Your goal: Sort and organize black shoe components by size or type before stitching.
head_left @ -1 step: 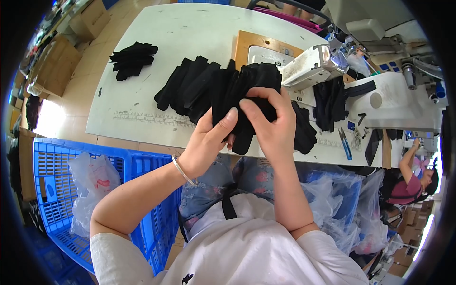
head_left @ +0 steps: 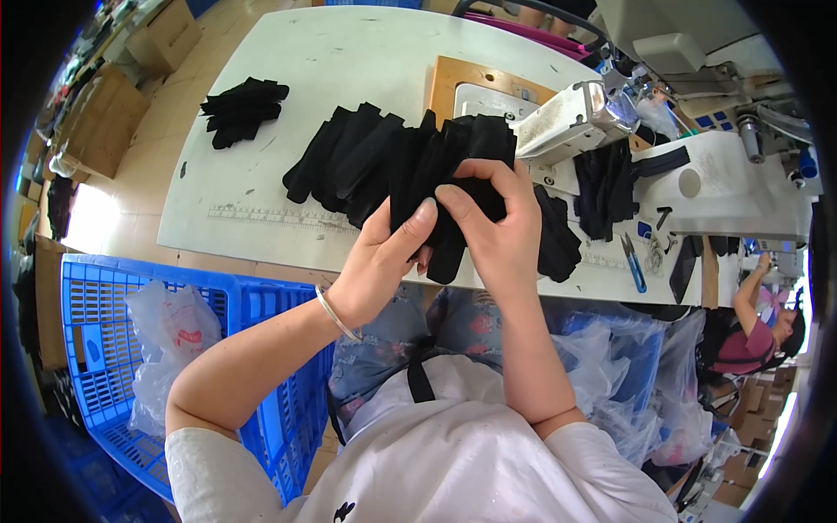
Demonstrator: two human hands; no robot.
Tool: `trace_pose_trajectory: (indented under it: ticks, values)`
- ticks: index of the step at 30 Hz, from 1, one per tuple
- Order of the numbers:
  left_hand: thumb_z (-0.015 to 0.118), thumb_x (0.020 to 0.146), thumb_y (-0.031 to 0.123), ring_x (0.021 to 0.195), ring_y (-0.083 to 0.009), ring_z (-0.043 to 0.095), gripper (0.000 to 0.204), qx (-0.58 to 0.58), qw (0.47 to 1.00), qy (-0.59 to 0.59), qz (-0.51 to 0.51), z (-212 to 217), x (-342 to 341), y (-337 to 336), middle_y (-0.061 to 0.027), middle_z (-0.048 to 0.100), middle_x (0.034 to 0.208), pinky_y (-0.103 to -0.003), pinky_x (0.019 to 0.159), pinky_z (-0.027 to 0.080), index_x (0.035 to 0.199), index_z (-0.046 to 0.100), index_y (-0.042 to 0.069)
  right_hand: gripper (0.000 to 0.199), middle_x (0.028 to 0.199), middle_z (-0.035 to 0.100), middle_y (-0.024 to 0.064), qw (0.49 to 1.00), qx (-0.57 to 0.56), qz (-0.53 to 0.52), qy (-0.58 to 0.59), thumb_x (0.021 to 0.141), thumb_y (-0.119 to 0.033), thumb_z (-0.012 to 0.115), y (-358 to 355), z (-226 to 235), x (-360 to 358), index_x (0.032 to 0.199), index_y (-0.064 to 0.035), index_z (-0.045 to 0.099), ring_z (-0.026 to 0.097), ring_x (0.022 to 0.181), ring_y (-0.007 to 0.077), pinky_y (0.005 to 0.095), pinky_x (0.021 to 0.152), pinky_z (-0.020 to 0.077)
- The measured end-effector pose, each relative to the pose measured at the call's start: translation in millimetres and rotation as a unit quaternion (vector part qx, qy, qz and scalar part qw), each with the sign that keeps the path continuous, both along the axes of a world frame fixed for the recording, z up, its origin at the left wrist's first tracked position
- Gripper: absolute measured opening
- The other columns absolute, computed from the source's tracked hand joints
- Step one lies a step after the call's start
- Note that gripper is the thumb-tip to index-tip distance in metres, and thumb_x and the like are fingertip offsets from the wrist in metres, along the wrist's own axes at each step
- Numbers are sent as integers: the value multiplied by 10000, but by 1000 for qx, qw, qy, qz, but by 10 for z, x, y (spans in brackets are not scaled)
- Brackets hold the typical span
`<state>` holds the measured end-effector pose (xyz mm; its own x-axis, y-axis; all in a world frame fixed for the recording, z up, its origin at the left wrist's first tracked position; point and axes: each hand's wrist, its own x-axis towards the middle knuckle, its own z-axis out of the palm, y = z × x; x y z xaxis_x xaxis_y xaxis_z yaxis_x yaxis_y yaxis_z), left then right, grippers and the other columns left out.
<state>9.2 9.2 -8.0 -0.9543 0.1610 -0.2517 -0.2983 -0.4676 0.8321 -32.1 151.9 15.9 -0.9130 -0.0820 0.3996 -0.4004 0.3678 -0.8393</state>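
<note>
Black fabric strips (head_left: 417, 166) are bunched between my two hands above the front part of the white table (head_left: 288, 52). My left hand (head_left: 384, 248), with a bangle at the wrist, closes on the bunch from the left, its thumb on top. From the right, my right hand (head_left: 501, 213) pinches the strips, thumb and index finger curled toward each other. More black strips (head_left: 344, 161) lie fanned out just left of the bunch, and others (head_left: 558, 235) lie beside my right hand. The fingers under the fabric are hidden.
A sewing machine (head_left: 575, 122) stands at the right, with black strips (head_left: 604, 192) by it. Blue-handled thread snips (head_left: 635, 263) lie near the front edge. A small black pile (head_left: 247, 112) sits far left. Below are a blue crate (head_left: 96, 349) and plastic bags (head_left: 602, 366). Another person (head_left: 741, 344) sits far right.
My right thumb has shifted very slightly left over the strips. Otherwise nothing visibly differs.
</note>
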Motion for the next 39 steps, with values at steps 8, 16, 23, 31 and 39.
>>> trace_pose_trajectory:
  ticks: [8, 16, 23, 31, 39]
  values:
    - [511, 1001, 275, 832, -83, 496, 218, 45, 999, 15, -11, -9, -8, 9, 26, 569, 1008, -277, 671, 406, 1147, 552, 118, 194, 941, 554, 90, 1000, -24, 16, -9, 813, -170, 729, 48, -90, -35, 934, -42, 648, 582, 878, 223, 318, 793, 459]
    - [499, 1006, 266, 780, -94, 498, 207, 46, 998, 28, 10, -28, -2, 9, 13, 575, 973, -269, 642, 404, 1129, 561, 112, 207, 940, 554, 83, 998, -35, 29, -33, 839, -198, 715, 19, -29, -8, 948, -38, 643, 579, 894, 216, 310, 804, 453]
    - [499, 1007, 289, 775, -78, 498, 212, 36, 999, 17, 7, -6, -30, 6, 24, 574, 955, -256, 635, 412, 1099, 569, 111, 153, 975, 566, 81, 993, -90, 28, -74, 860, -137, 667, -39, -90, -30, 970, -36, 630, 572, 917, 191, 297, 827, 447]
    - [446, 1021, 360, 792, -60, 469, 283, -22, 999, 32, 8, 1, -16, 13, 43, 542, 911, -256, 655, 410, 1106, 576, 124, 150, 971, 569, 84, 993, -105, -42, 33, 813, 13, 610, -143, -79, -12, 952, -32, 575, 557, 940, 222, 315, 866, 428]
    - [449, 1018, 372, 738, -67, 471, 308, 15, 998, 32, 45, 68, -24, 37, 43, 536, 883, -248, 629, 403, 1113, 580, 110, 107, 968, 570, 91, 999, -22, 3, 36, 833, -36, 634, -92, -95, -10, 939, -51, 635, 550, 912, 253, 330, 818, 430]
